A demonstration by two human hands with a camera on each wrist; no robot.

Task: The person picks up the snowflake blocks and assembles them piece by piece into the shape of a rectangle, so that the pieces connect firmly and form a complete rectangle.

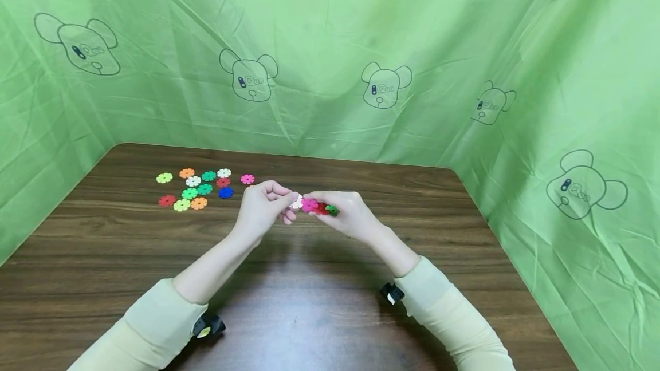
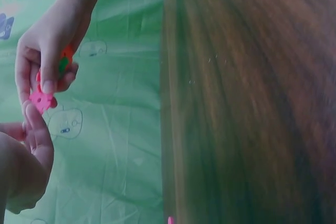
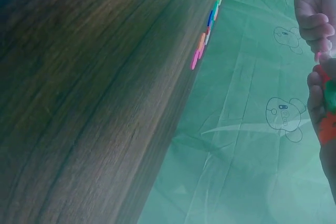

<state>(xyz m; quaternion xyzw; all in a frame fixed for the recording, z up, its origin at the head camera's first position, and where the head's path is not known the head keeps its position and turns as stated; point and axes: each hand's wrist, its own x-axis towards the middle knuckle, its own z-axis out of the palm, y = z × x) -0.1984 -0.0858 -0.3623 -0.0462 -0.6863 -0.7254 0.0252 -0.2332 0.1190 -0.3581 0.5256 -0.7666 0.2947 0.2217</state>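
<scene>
Above the table my left hand (image 1: 262, 209) pinches a whitish notched disc (image 1: 297, 202) between thumb and fingers. Its edge meets a pink notched disc (image 1: 309, 205), which my right hand (image 1: 346, 213) grips as part of a joined chain. Behind the pink piece come a red disc (image 1: 321, 209) and a green disc (image 1: 332, 210). An orange disc (image 3: 328, 128) also belongs to this chain in the right wrist view. Fingers of the right hand cover part of the chain. Whether the whitish disc is slotted into the pink one cannot be told.
Several loose notched discs, among them a blue disc (image 1: 226, 192) and a lime disc (image 1: 164, 177), lie flat at the back left of the wooden table (image 1: 289, 302). A separate pink disc (image 1: 247, 178) lies near the left hand. Green cloth (image 1: 319, 10) surrounds the table.
</scene>
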